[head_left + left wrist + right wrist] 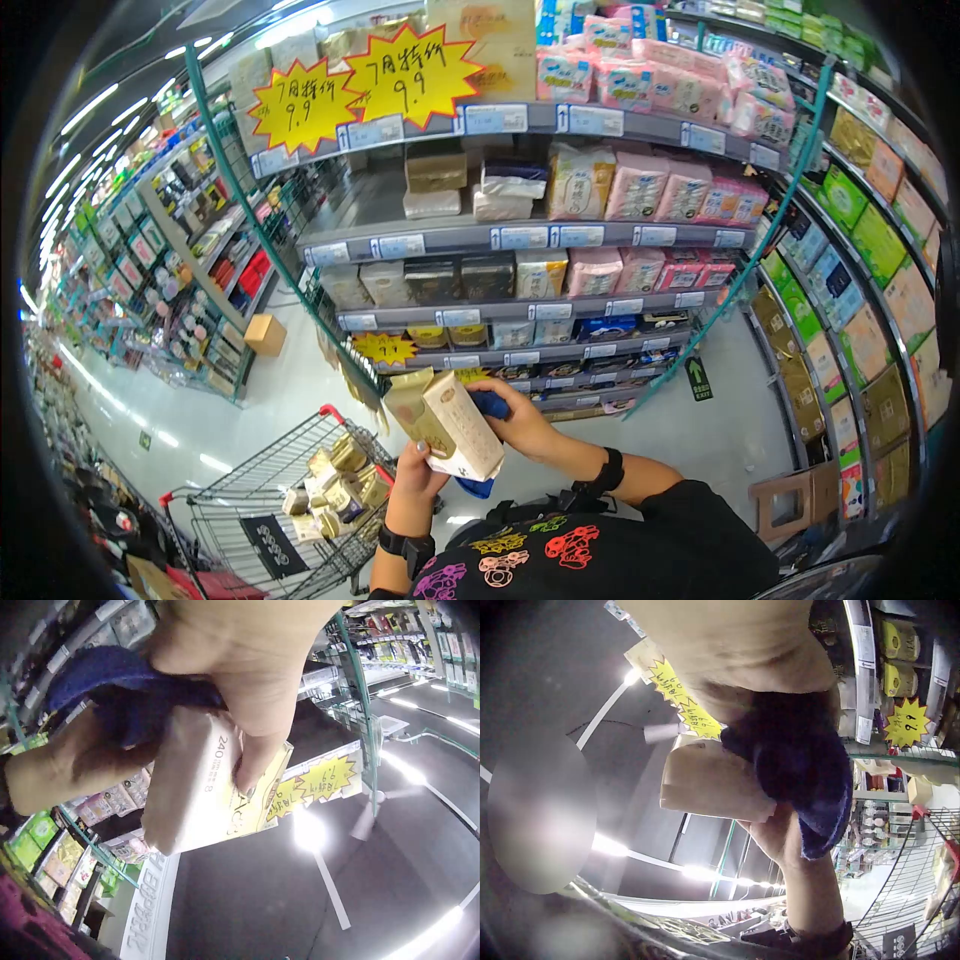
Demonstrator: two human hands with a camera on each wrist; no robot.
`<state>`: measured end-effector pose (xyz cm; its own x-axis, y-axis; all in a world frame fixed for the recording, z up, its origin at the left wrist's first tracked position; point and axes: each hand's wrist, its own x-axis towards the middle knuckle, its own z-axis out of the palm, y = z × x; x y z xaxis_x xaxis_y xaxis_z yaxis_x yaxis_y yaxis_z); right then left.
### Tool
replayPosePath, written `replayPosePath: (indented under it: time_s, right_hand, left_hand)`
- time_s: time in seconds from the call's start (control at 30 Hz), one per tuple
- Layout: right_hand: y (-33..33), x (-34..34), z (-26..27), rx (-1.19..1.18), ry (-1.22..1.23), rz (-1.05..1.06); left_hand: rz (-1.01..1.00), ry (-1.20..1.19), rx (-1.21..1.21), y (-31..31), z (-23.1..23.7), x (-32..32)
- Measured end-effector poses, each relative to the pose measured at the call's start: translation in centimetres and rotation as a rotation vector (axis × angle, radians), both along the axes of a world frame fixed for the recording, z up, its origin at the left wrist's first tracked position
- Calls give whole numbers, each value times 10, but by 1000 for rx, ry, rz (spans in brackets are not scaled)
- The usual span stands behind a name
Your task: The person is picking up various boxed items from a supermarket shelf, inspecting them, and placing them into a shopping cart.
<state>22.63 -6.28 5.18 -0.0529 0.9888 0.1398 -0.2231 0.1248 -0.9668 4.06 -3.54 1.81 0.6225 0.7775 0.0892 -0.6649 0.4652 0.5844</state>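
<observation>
By the left hand (418,472), a boxy gold and pale pack (465,425) is gripped beside the cart (215,510). Close by, a soft, fuzzy blue cloth (799,761) is held against it by the right hand (525,425). Small, shiny gold packs (345,487) are heaped inside the wire cart.

The shelf unit (520,237) walls off the way ahead of me, and yellow signs (412,78) overhang its upper left. Beneath them, a hand could slip in left of the stacked packs (434,172). Floor (635,450) opens to the right, up to the side shelving (893,308). Near my left hand (415,480), the open-topped cart (272,545) presents its wire rim.
</observation>
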Motion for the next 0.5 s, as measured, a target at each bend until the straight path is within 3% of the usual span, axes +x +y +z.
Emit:
replayPosePath:
  time_s: [0.13, 0.3, 0.37, 0.43, 0.5]
  right_hand:
    - [-9, 1, 1, 128, -96, -102]
    - [-26, 4, 16, 26, 105, -235]
    - [-35, 6, 29, 175, -37, -388]
    - [-52, -1, 50, 318, -225, -361]
    - [-60, -10, 68, 585, -628, -284]
  left_hand:
    - [-19, 5, 8, -8, 13, -4]
    - [57, 28, 21, -16, 5, -25]
    - [156, 105, 33, -19, 12, -31]
    - [184, 158, 68, -24, 20, -31]
    - [158, 186, 94, -30, 22, -29]
